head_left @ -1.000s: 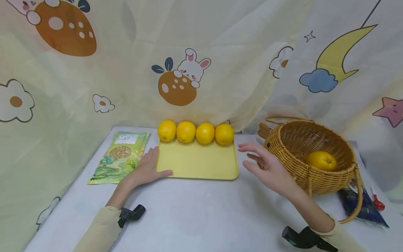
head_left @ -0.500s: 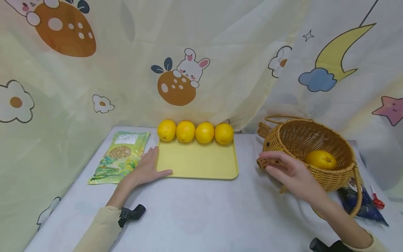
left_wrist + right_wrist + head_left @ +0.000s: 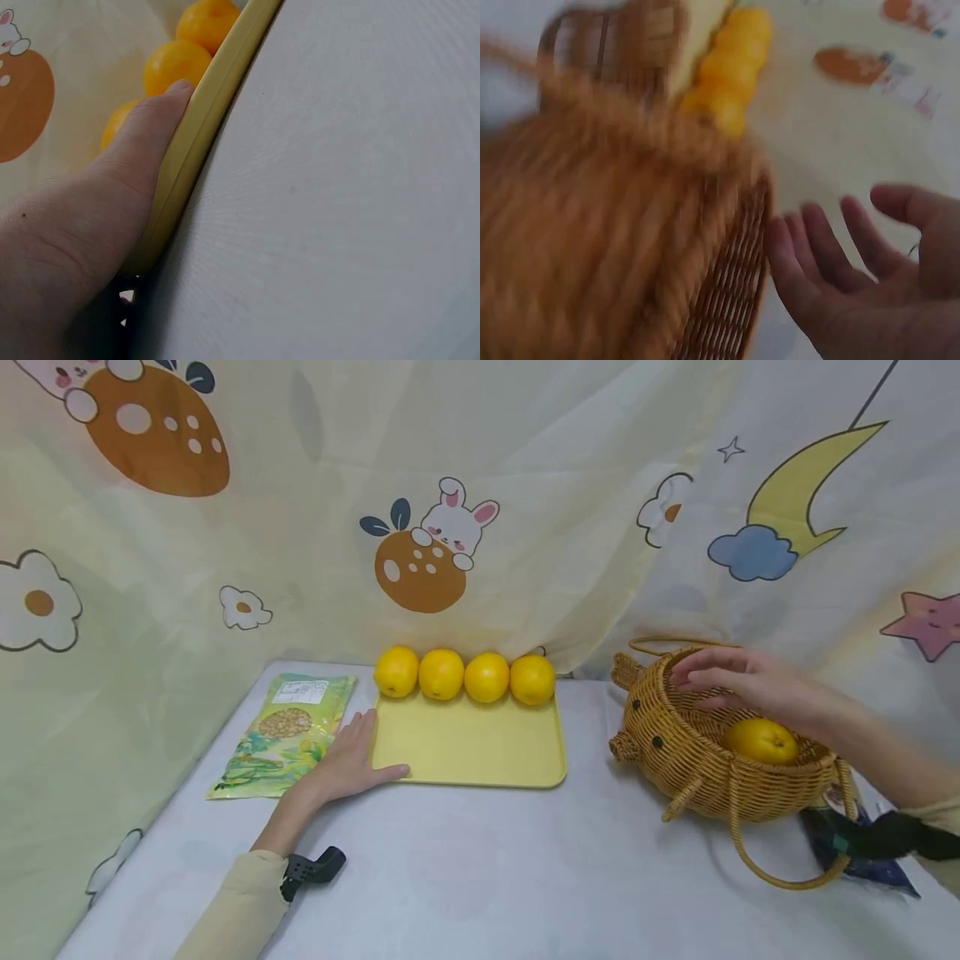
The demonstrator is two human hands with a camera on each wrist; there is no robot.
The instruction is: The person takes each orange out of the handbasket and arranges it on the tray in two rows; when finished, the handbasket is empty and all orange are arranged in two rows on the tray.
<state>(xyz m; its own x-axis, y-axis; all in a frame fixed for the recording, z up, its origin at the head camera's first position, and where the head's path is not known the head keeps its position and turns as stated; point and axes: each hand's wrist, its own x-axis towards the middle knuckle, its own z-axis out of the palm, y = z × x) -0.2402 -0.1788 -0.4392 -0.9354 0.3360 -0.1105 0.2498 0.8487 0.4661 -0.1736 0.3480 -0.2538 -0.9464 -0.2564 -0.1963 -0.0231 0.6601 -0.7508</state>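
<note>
Round yellow fruit (image 3: 762,742), six o'clock from relaxed, empty right hand (image 3: 753,685), may roll if bumped; left hand (image 3: 348,762): fingers straight.

Bag (image 3: 279,739) left of tray (image 3: 472,743), basket (image 3: 697,777) right

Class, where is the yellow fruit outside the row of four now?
In the head view, the yellow fruit lies at right, inside the wicker basket, near the right hand.
</note>
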